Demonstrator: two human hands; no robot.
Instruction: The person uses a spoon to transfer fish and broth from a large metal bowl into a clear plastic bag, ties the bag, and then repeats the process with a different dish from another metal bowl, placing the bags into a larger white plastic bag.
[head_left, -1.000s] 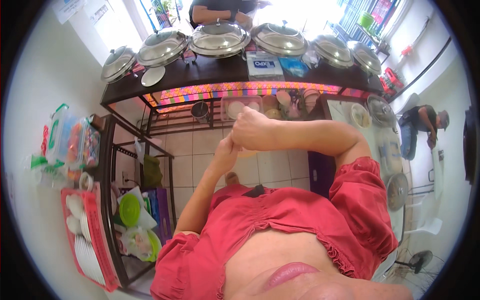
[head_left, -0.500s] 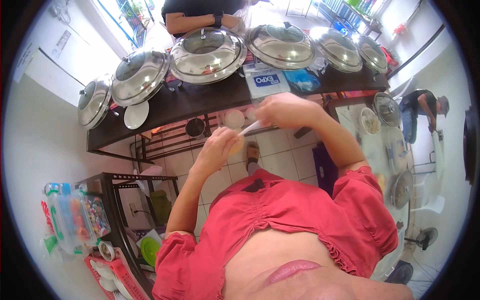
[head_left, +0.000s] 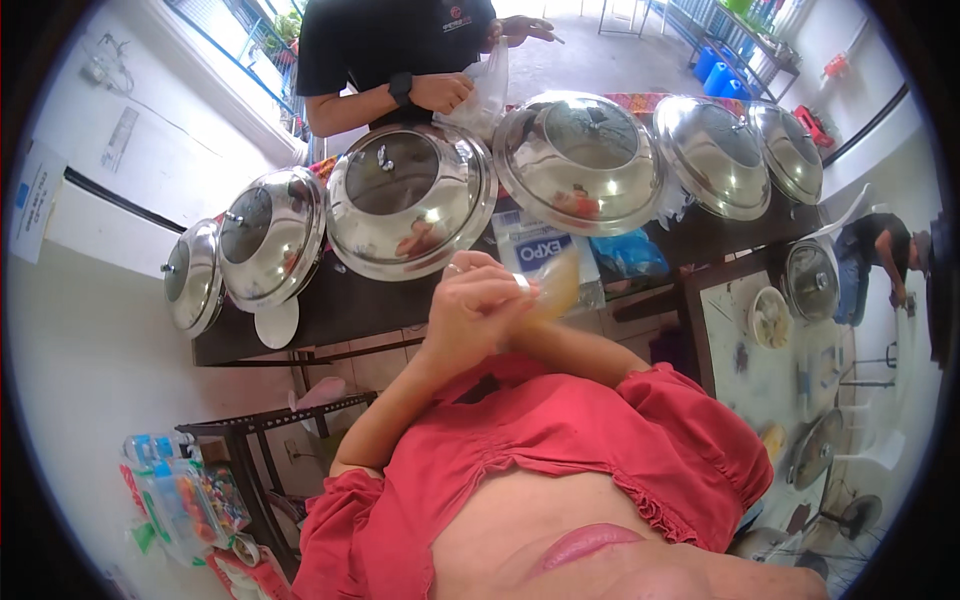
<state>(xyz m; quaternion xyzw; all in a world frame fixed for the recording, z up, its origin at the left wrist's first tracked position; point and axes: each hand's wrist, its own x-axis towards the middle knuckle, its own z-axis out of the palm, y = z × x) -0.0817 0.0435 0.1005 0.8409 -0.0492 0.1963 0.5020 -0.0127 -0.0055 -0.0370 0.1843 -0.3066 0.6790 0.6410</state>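
Note:
My left hand [head_left: 472,300] is closed in front of my chest, its fingers pinching the white neck of a small clear plastic bag [head_left: 560,282]. Something yellowish fills the bag, which sticks out to the right of my fingers, blurred by motion. My right hand [head_left: 516,328] is crossed in against the left one, just under the bag; its fingers are mostly hidden and smeared. Beyond my hands, a white package with a blue label [head_left: 538,248] and a blue plastic bag [head_left: 630,252] lie on the dark table [head_left: 375,300].
Several round steel chafing dishes with glass-windowed lids [head_left: 410,200] line the table. Across it stands a person in black [head_left: 395,45] with a clear plastic bag [head_left: 485,95]. At right, a side table [head_left: 720,310] bears a bowl [head_left: 770,318] and lidded pans. A dark rack [head_left: 255,440] stands at left.
The yellowish bag has swung from hanging below my left hand up to its right. My right hand has come down and in against the left. My view has tilted up, showing more of the person opposite.

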